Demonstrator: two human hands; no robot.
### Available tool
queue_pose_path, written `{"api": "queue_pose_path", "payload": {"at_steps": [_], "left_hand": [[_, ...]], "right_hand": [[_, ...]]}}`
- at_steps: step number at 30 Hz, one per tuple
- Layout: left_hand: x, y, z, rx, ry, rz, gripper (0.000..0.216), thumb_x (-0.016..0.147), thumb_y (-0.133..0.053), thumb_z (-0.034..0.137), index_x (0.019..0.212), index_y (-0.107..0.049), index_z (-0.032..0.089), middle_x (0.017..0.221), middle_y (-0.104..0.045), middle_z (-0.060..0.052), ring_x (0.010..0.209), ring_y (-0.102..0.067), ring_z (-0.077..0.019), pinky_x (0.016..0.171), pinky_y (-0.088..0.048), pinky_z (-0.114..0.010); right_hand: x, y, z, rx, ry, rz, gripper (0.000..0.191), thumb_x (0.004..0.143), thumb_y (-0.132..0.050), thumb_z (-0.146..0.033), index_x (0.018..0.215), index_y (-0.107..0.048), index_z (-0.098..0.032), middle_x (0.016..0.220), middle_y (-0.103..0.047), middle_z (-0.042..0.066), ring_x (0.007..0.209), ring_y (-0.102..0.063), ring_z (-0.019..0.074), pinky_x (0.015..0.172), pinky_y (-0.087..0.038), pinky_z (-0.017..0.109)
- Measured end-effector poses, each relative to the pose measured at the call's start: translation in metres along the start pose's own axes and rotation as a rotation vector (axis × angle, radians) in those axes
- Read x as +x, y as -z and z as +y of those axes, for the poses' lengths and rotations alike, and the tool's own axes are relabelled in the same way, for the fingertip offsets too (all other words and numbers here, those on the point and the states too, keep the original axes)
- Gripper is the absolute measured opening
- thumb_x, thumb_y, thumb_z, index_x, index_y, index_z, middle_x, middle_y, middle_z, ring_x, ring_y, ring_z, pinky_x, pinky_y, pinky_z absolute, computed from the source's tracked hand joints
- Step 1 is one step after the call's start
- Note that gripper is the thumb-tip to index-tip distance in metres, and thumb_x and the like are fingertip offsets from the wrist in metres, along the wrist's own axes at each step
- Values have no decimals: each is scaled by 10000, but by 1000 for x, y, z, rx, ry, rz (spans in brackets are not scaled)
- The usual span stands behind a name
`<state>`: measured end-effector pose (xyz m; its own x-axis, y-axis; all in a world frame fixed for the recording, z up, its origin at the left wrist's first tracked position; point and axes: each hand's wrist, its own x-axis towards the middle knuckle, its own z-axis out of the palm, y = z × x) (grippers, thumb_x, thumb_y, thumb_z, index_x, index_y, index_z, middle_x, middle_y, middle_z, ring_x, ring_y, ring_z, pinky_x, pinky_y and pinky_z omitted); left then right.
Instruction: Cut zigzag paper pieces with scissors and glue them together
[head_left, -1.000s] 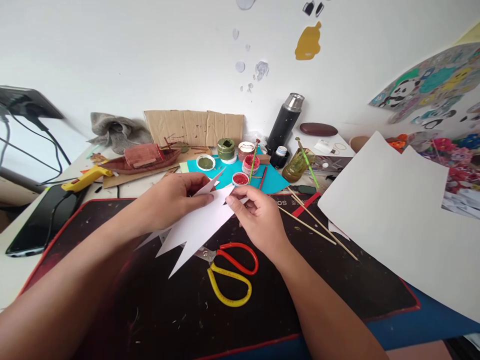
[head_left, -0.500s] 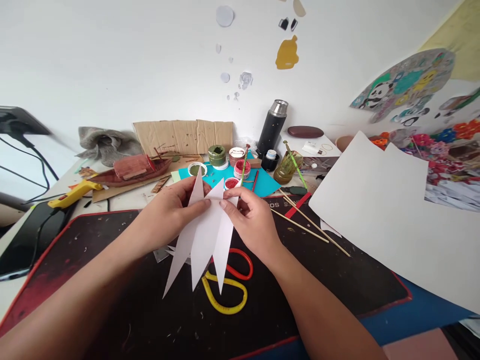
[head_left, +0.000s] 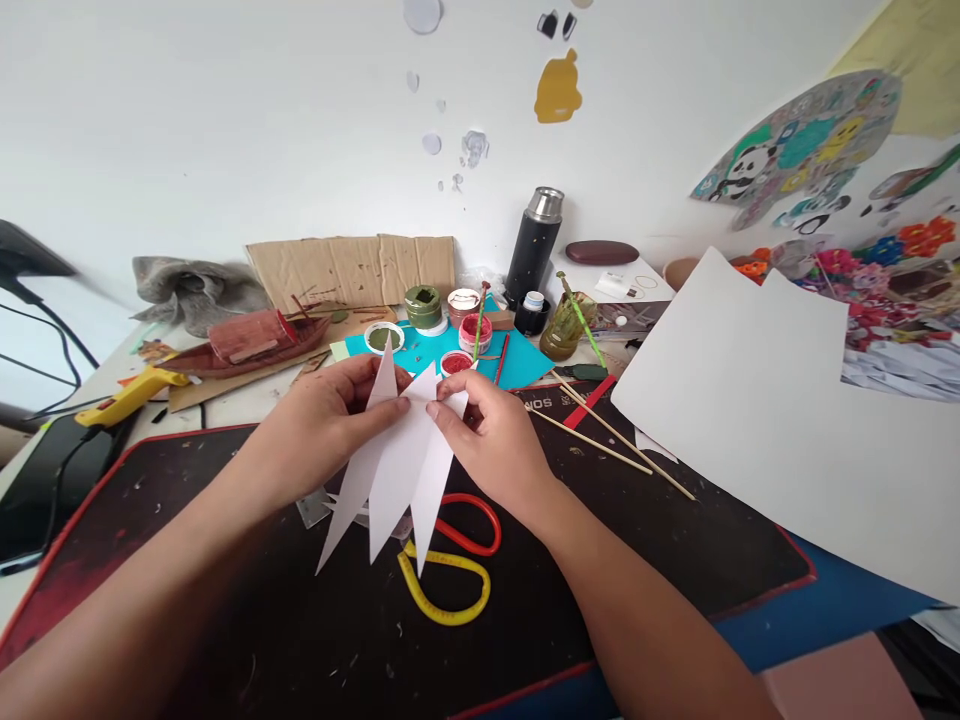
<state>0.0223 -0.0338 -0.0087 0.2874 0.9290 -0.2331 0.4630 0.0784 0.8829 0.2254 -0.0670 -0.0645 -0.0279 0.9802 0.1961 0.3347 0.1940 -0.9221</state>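
Note:
A piece of white paper point(head_left: 400, 465), creased into long panels with pointed ends, hangs between my two hands above the dark mat point(head_left: 300, 640). My left hand point(head_left: 330, 420) pinches its left side, thumb in front and fingers behind. On the right side of the upper part, my right hand point(head_left: 487, 430) grips it between thumb and forefinger. Beneath the paper lie scissors with one red and one yellow handle point(head_left: 450, 590); their blades are partly covered by the paper. A small metal piece point(head_left: 313, 508) shows beside them.
Paint jars point(head_left: 424, 308) stand behind my hands on blue paper point(head_left: 525, 362). A black flask point(head_left: 534, 245) is at the back. Wooden sticks point(head_left: 630, 445) and a large white sheet point(head_left: 757, 400) lie right. A model boat point(head_left: 251, 340) and yellow glue gun point(head_left: 135, 395) sit left.
The view has shifted slightly, so most things appear a little further left and up. Both hands keep their pinch on the paper, with almost no change in their pose.

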Motion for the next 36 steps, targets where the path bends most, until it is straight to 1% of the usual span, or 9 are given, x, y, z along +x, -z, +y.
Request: {"api": "queue_pose_path", "payload": {"at_steps": [3,6,10,13,19,25,30,34,36], "left_hand": [[0,0,4,10,-6,0,434,856,-782,544,1133,-716,217,1105,-829,-67,940,-770,-297,682,-580,-342],[0,1,6,42,0,-4,430,850,-765,560,1098,-719,211,1028,-830,-55,859,-748,-274,621,-538,-319],[-1,2,6,40,13,3,461,855,-757,557,1150,-714,206,1021,-822,-49,843,-738,-263,602,-528,-309],[-2,1,7,53,8,8,471,861,-747,571,1156,-720,205,1043,-829,-54,857,-733,-262,616,-530,-310],[-1,0,10,69,28,-33,446,780,-800,534,1077,-734,209,970,-829,-39,820,-724,-274,629,-533,-327],[1,2,4,70,45,-54,506,834,-745,603,1159,-712,216,976,-824,-47,794,-716,-271,578,-506,-324],[1,2,1,-5,47,-58,510,820,-791,541,1200,-710,210,998,-823,-43,796,-717,-258,595,-533,-324],[2,1,0,-60,51,-66,486,806,-815,481,1195,-709,211,1006,-819,-35,804,-716,-253,609,-543,-322],[2,1,0,-54,52,-63,478,801,-815,482,1179,-710,210,982,-810,-31,802,-713,-255,600,-530,-317]], "right_hand": [[0,0,1,10,3,0,60,969,-709,-316,980,-699,-258,779,-703,-23,574,-562,159,568,-380,299],[0,-1,1,15,7,-5,61,972,-704,-319,972,-696,-258,742,-681,-34,551,-541,154,558,-369,300],[0,1,0,-39,17,-25,74,992,-691,-328,1012,-707,-259,686,-637,-45,549,-535,161,571,-362,303],[0,1,0,-87,31,-33,75,1008,-677,-324,1022,-712,-259,722,-656,-34,582,-560,169,593,-369,304],[0,0,2,-100,27,-21,81,1005,-684,-324,1027,-726,-258,751,-688,-26,599,-584,173,595,-380,300],[-1,-1,3,-81,28,-18,83,1007,-689,-321,1036,-736,-259,788,-721,-11,603,-599,175,581,-381,299],[0,0,2,-51,23,-17,75,1000,-696,-318,1020,-735,-257,760,-715,-13,602,-609,177,569,-370,301],[0,1,1,-50,18,-23,70,999,-700,-315,1008,-739,-257,753,-718,-15,599,-618,177,571,-381,302],[0,0,2,-50,17,-18,66,996,-703,-308,1007,-741,-255,750,-716,-15,593,-615,174,571,-384,302]]}}
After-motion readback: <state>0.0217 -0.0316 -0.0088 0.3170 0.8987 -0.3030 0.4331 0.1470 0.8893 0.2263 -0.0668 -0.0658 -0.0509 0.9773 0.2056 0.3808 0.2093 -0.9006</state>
